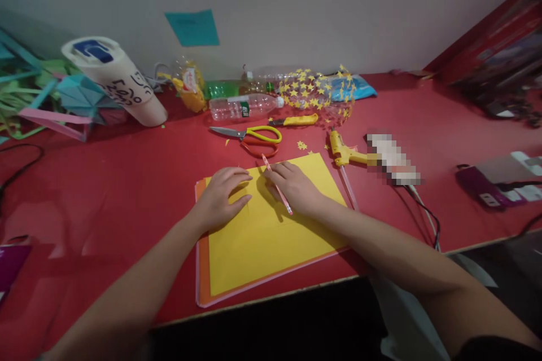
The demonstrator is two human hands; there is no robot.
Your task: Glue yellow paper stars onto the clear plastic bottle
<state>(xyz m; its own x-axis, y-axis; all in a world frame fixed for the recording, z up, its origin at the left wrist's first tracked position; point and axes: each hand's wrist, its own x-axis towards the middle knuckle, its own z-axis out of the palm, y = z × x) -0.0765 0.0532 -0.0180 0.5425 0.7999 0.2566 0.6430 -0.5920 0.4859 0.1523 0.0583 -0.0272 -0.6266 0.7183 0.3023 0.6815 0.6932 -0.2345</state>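
Note:
A yellow sheet of paper (271, 237) lies on top of orange and pink sheets on the red table (105, 192). My left hand (222, 194) rests flat on the sheet's upper left part, fingers stretched out and a little apart. My right hand (296, 186) lies on the sheet's upper middle, closed around a pink pencil (277, 185) that slants across it. The pencil's upper end points toward the scissors.
Beyond the paper lie yellow-handled scissors (249, 135), a yellow utility knife (294, 120), plastic bottles (243, 106) and a star-covered wire shape (315, 96). A yellow glue gun (345, 152) with its cable lies to the right. A white tube (116, 82) and folded paper shapes (63, 101) sit at the left.

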